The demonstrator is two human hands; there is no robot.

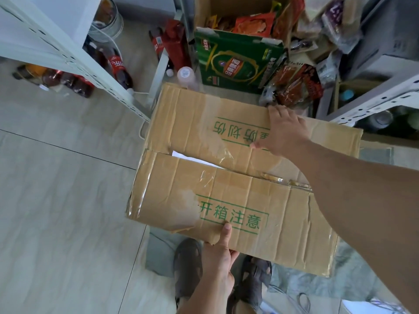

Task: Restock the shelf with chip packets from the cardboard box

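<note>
A large brown cardboard box (238,177) with green printed characters fills the middle of the view, its two top flaps nearly closed with a narrow gap showing something white inside. My left hand (218,252) grips the near flap's front edge, thumb on top. My right hand (283,130) rests over the far flap's back edge, fingers curled around it. No chip packets from this box are visible. White metal shelf frames stand at the left (74,57) and at the right (385,98).
Cola bottles (118,66) lie on the floor under the left shelf. Behind the box stand a green carton (235,60), an open box of red snack packets (251,21) and loose packets (297,85). My sandalled feet (188,266) are below the box. Pale tiled floor spreads left.
</note>
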